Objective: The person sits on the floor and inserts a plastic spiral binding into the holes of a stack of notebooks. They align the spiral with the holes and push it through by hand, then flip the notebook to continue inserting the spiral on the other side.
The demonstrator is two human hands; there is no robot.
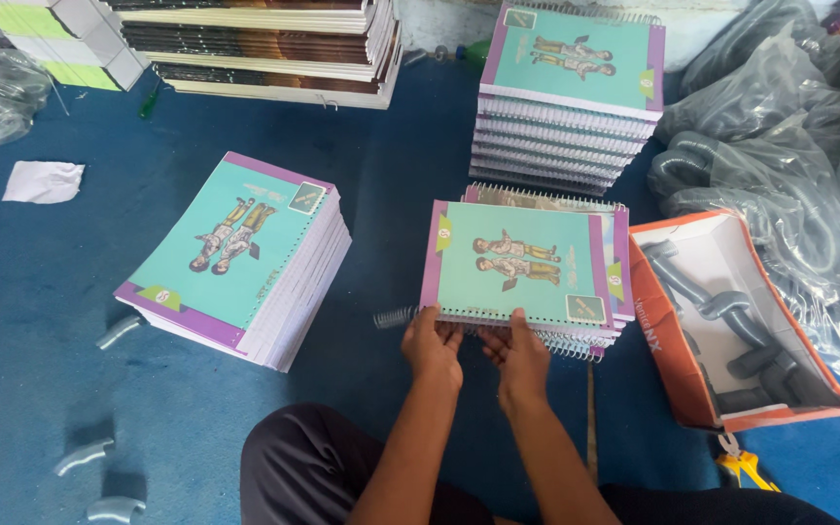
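So from the head cam I've got both hands right at the near edge of the top notebook [517,261], the teal one with the purple border sitting on a short stack on the blue floor [41,292]. The left hand [432,342] and right hand [517,352] are almost side by side, thumbs on the cover, fingers curled under that edge, so both are clamped on the book where the wire spiral [396,317] runs.

The bit that matters: the spiral's long axis runs left to right, straight across in front of me, and a loose end of the coil pokes out past the notebook's left corner. That end is just beside the left hand; the right hand sits nearer the middle of the edge.

Off to the left there's a slanted pile of unbound notebooks [235,255], well apart from the hands. A taller bound stack [571,92] sits farther back, and an orange box [721,321] of grey coils lies to the right.
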